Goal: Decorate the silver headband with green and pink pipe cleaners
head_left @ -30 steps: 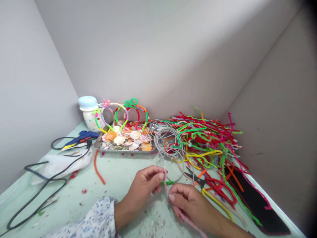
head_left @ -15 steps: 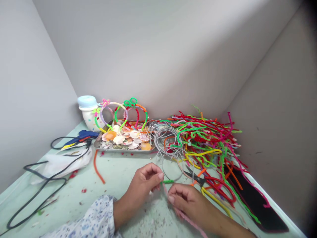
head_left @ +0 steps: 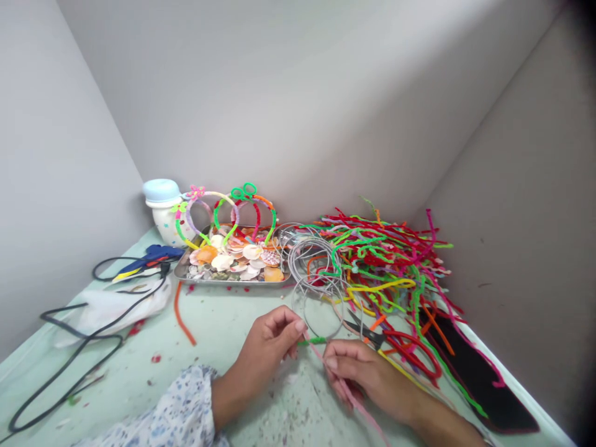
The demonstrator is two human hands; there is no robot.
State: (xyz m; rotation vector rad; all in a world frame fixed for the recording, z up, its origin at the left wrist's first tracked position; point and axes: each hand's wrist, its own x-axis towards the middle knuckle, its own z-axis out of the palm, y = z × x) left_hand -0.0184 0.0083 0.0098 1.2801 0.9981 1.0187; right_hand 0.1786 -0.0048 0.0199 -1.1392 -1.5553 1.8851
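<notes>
Pink strand [head_left: 318, 351]: While it is stretched on a slant between two hands, its upper end is hidden at the left fingertips and its tail is trailed past the right hand, above the pale green table [head_left: 218, 323]. Should either pinch be loosened, the strand could be lost to a slip or a kink, it is judged.

Wire coil [head_left: 316, 267]: A snag is risked here, since loose loops are spread just beyond the fingers and could be caught by a forward reach.

Green piece [head_left: 313, 341]: It is seen beside the left fingertips; whether it is fixed to wire or strand cannot be told.

Scissors [head_left: 382, 339]: A knuckle could be nicked by a careless sideways move, as the parted blades are pointed leftward near the right hand.

Left hand [head_left: 267, 347]: Thumb and forefinger are pressed together on the strand, the other fingers curled under; the forearm is angled in from lower left, in a patterned sleeve [head_left: 177, 403].

Right hand [head_left: 365, 375]: The strand is pinched between thumb and bent forefinger, knuckles up, the forearm slanted from lower right.
</notes>
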